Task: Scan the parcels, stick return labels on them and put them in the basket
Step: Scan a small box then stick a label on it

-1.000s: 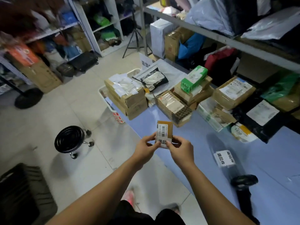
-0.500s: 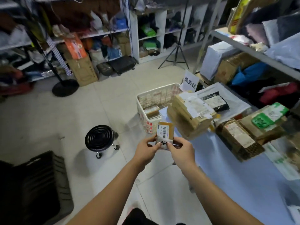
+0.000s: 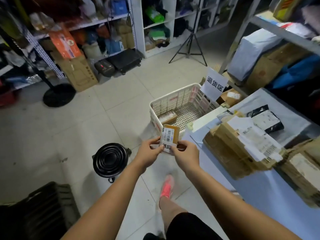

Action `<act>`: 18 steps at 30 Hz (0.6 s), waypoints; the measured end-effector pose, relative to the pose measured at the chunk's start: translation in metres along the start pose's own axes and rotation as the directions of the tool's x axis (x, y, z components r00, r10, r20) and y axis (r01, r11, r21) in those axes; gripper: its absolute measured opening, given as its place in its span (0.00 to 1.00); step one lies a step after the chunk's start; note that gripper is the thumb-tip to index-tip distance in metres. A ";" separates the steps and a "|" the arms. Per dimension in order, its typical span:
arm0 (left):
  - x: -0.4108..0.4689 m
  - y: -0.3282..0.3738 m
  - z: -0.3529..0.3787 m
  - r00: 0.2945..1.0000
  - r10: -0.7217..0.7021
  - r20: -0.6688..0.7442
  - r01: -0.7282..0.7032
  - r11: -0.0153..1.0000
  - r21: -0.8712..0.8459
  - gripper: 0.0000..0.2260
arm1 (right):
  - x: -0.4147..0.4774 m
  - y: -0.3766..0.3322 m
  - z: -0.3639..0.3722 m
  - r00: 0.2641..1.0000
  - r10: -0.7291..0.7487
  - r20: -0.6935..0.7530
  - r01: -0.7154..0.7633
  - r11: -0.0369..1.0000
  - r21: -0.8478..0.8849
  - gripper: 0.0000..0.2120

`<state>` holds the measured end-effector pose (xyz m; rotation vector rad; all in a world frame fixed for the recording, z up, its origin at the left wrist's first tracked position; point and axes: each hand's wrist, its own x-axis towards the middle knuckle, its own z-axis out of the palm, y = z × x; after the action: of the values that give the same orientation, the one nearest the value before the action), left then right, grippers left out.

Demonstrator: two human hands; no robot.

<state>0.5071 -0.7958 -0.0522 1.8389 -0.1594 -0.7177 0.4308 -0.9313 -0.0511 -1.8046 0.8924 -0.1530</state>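
A small brown cardboard parcel (image 3: 173,135) with a barcode sticker and a white return label (image 3: 166,147) is held upright in mid-air. My left hand (image 3: 150,154) pinches its lower left edge and my right hand (image 3: 186,155) grips its lower right corner. Just beyond it on the floor stands a white perforated plastic basket (image 3: 170,102) holding one small parcel (image 3: 168,117). Stacked cardboard parcels (image 3: 230,149) lie on the blue table (image 3: 256,191) at the right.
A black round stool (image 3: 110,161) stands on the tiled floor at my left. A black crate (image 3: 38,210) is at bottom left. Behind the basket stand a white paper sign (image 3: 214,84), a tripod (image 3: 190,44) and packed shelves (image 3: 97,32). My foot (image 3: 166,187) steps forward.
The view has swung left and forward, away from the table. The basket is now fully visible and close to the held parcel. Both hands keep their grip.
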 end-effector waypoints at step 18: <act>0.358 0.038 -0.039 0.976 -0.049 0.212 -0.024 0.944 0.330 0.23 | 0.310 -0.036 0.107 0.922 0.354 -0.156 -0.328 0.929 0.173 0.15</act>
<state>0.8262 -0.9358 -0.1519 2.0768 -0.4347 -0.9468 0.7225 -1.0411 -0.1594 -1.4908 1.2837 -0.1588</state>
